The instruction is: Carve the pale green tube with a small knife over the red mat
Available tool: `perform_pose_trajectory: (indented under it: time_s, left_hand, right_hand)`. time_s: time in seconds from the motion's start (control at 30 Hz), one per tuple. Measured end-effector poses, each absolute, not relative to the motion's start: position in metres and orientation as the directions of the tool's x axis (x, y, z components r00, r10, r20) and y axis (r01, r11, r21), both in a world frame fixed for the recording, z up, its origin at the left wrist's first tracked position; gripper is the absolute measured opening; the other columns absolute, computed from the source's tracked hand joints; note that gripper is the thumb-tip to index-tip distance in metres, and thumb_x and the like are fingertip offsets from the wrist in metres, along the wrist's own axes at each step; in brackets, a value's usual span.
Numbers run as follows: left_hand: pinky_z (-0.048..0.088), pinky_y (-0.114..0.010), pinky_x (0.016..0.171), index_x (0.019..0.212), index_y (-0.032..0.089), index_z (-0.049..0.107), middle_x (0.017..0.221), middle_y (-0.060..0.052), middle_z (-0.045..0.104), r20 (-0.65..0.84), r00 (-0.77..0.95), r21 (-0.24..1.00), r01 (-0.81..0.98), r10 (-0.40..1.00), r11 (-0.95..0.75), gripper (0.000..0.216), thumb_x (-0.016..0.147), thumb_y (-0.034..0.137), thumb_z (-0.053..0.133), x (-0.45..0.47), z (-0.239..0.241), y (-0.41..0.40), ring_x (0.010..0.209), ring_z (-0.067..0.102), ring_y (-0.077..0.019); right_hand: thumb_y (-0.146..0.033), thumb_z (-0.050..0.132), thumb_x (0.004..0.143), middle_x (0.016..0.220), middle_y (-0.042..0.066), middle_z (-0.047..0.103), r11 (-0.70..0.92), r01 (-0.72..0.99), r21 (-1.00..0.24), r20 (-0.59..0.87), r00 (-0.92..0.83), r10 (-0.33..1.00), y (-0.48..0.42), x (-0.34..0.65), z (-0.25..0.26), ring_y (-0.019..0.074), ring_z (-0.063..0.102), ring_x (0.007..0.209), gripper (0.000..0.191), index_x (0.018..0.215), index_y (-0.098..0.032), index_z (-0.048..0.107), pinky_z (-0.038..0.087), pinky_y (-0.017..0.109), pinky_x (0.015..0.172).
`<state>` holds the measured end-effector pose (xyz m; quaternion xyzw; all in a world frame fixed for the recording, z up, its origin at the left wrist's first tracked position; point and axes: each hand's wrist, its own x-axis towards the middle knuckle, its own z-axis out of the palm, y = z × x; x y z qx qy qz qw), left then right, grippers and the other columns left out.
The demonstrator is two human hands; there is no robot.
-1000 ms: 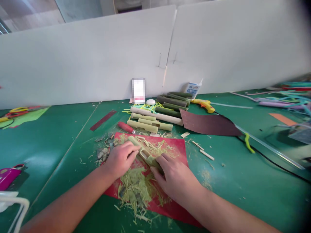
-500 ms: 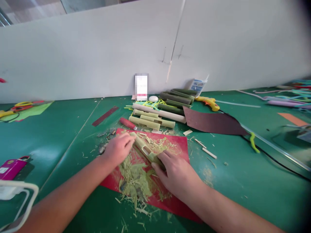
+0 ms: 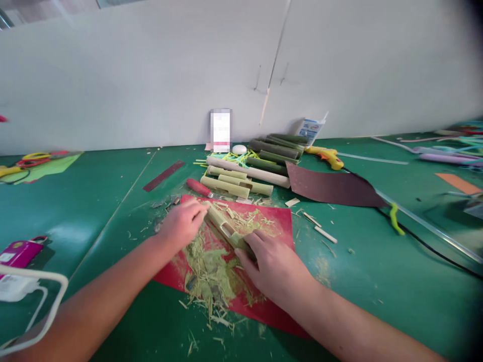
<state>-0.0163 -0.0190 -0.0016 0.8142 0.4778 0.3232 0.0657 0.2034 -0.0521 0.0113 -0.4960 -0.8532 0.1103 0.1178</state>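
Observation:
A pale green bamboo tube (image 3: pixel 219 219) with a rectangular notch cut in its side lies slantwise over the red sheet (image 3: pixel 281 226). My right hand (image 3: pixel 269 261) is wrapped round its near end, thumb along the side. At the far end, my left hand (image 3: pixel 183 221) is closed with its fingertips against the tube; whether anything small sits inside those fingers is hidden. Shavings and greenish dust (image 3: pixel 211 274) cover much of the sheet below the tube. Just beyond the sheet lies a red-handled tool (image 3: pixel 199 187), its metal end pointing right.
Behind are notched bamboo pieces (image 3: pixel 226 187) and darker green tubes (image 3: pixel 277 149). A brown abrasive sheet (image 3: pixel 332 188) and yellow glue gun (image 3: pixel 328 157) with a black cord lie right. A narrow brown strip (image 3: pixel 164 176) and magenta box (image 3: pixel 20 254) are left. A white wall (image 3: pixel 151 75) stands behind.
The view has shifted slightly. My left hand has moved a little left and its fingers are curled at the tube's far end; my right hand keeps its grip.

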Motion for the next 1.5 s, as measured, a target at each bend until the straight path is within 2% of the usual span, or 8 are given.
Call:
perform_pose_trajectory:
  time_s: [0.1,0.47,0.6,0.8,1.0,1.17,1.33,1.5]
  left_hand:
    - [0.05,-0.029,0.074,0.101,0.018,0.064,0.087,-0.006,0.065,0.425,0.388,0.421,0.716,0.818,-0.558,0.022,0.089,0.021,0.046,-0.017,-0.002,-0.019,0.08,0.061,-0.0154]
    - [0.05,-0.03,0.075,0.101,0.019,0.065,0.09,-0.006,0.065,0.467,0.328,0.391,0.756,0.821,-0.525,0.022,0.088,0.021,0.047,-0.017,-0.001,-0.02,0.082,0.061,-0.0165]
    - [0.05,-0.028,0.074,0.106,0.02,0.063,0.09,-0.006,0.065,0.411,0.415,0.429,0.698,0.812,-0.574,0.024,0.089,0.02,0.046,-0.015,-0.002,-0.024,0.08,0.062,-0.0152]
    - [0.05,-0.029,0.077,0.1,0.017,0.064,0.091,-0.007,0.066,0.5,0.315,0.449,0.703,0.807,-0.552,0.02,0.087,0.019,0.049,-0.025,-0.005,-0.014,0.083,0.062,-0.0161]
    - [0.049,-0.031,0.082,0.1,0.018,0.064,0.095,-0.007,0.066,0.51,0.283,0.424,0.739,0.812,-0.523,0.021,0.086,0.02,0.049,-0.03,-0.006,-0.007,0.089,0.062,-0.0174]
    - [0.048,-0.031,0.08,0.098,0.017,0.065,0.091,-0.007,0.066,0.534,0.232,0.425,0.757,0.813,-0.495,0.02,0.086,0.02,0.05,-0.026,-0.005,-0.008,0.086,0.061,-0.0178]
    - [0.049,-0.028,0.077,0.105,0.017,0.063,0.092,-0.006,0.066,0.432,0.397,0.453,0.681,0.81,-0.576,0.023,0.088,0.019,0.048,-0.012,-0.004,-0.021,0.084,0.061,-0.0154]
    - [0.049,-0.031,0.079,0.099,0.016,0.065,0.091,-0.007,0.066,0.5,0.291,0.436,0.729,0.815,-0.528,0.02,0.086,0.018,0.05,-0.016,-0.004,-0.017,0.085,0.061,-0.017]
  right_hand:
    - [-0.031,0.041,0.088,0.076,0.004,0.055,0.492,0.815,-0.306,0.111,-0.483,0.868,-0.053,0.204,0.011,0.0143,0.051,0.063,0.021,0.076,-0.018,0.052,0.033,0.026,0.055]
    - [-0.03,0.04,0.088,0.076,0.004,0.055,0.492,0.816,-0.303,0.107,-0.484,0.869,-0.053,0.204,0.014,0.0136,0.051,0.063,0.022,0.075,-0.018,0.053,0.032,0.026,0.055]
    - [-0.029,0.041,0.088,0.076,0.004,0.055,0.5,0.81,-0.306,0.114,-0.491,0.864,-0.052,0.204,0.013,0.0137,0.051,0.063,0.021,0.077,-0.017,0.053,0.033,0.026,0.055]
    - [-0.03,0.038,0.089,0.076,0.003,0.055,0.488,0.818,-0.305,0.089,-0.486,0.869,-0.052,0.203,0.012,0.0142,0.052,0.064,0.023,0.076,-0.018,0.053,0.034,0.026,0.056]
    - [-0.03,0.047,0.083,0.087,0.004,0.056,0.509,0.815,-0.277,0.12,-0.496,0.86,-0.053,0.205,0.013,0.0164,0.054,0.069,0.017,0.092,-0.018,0.054,0.035,0.027,0.055]
    - [-0.03,0.047,0.082,0.078,0.004,0.056,0.519,0.828,-0.212,0.154,-0.496,0.854,-0.052,0.205,0.012,0.0176,0.052,0.07,0.015,0.08,-0.018,0.055,0.036,0.029,0.059]
    - [-0.026,0.048,0.081,0.075,0.003,0.055,0.515,0.815,-0.266,0.17,-0.486,0.857,-0.052,0.204,0.01,0.0151,0.051,0.067,0.012,0.074,-0.018,0.055,0.036,0.027,0.059]
    - [-0.026,0.049,0.08,0.075,0.003,0.054,0.493,0.81,-0.318,0.155,-0.469,0.87,-0.051,0.204,0.011,0.0137,0.051,0.065,0.013,0.073,-0.018,0.055,0.036,0.026,0.058]
